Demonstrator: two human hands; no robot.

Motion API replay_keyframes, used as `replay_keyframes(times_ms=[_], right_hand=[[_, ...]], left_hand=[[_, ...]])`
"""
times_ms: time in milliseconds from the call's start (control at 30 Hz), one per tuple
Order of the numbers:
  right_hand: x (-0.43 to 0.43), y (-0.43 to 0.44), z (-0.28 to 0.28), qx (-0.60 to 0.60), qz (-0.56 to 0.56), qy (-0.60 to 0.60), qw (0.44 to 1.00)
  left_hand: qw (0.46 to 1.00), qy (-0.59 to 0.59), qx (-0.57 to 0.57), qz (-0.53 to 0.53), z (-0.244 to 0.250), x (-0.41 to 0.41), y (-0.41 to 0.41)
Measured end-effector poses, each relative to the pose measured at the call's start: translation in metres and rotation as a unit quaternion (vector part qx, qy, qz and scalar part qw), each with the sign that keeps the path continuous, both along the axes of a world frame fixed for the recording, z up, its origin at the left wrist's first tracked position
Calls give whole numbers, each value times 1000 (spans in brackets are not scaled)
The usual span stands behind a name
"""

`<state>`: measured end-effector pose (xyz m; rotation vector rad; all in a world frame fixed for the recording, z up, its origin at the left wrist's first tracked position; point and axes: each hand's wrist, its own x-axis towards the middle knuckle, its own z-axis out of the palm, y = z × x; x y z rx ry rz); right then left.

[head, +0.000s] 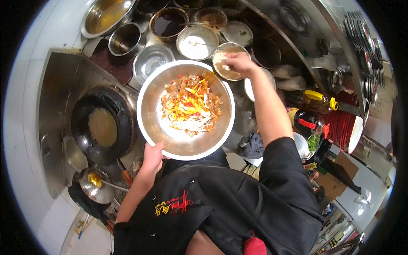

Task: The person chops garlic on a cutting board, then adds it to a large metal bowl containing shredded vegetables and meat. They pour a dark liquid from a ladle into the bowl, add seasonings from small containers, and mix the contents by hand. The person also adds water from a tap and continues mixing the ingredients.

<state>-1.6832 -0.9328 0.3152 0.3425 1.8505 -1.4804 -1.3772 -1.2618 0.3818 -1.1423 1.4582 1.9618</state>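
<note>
My left hand (153,157) grips the near-left rim of a large stainless steel mixing bowl (148,111), thumb over the edge. In the bowl lies a heap of brown sliced food (181,85), topped with yellow shreds (191,103), chopped red pieces and pale strands (199,123). My right hand (239,63) reaches past the bowl's far-right side, its fingers bent down into a seasoning container (236,76) of pale powder or grains. Whether anything is pinched between those fingers is hidden.
A black wok (102,124) with liquid sits on the left, near a perforated strainer ladle (95,188). Several seasoning pots, including one of dark liquid (169,22) and one of white powder (197,47), crowd the far side. Bottles (307,122) and stacked plates (342,130) stand right.
</note>
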Motion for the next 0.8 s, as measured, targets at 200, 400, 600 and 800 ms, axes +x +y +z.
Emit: replay_keyframes(times_ms=[200, 400, 600, 800], right_hand=[[84, -23, 88, -86, 46, 24, 995], [131, -70, 132, 104, 189, 284, 934], [140, -72, 156, 123, 170, 229, 951], [156, -80, 159, 112, 110, 340, 927]], left_hand=[[1000, 1, -1, 4, -7, 3, 1], [1000, 12, 7, -14, -13, 9, 1], [1000, 14, 22, -10, -21, 18, 7], [1000, 22, 14, -5, -20, 22, 11]])
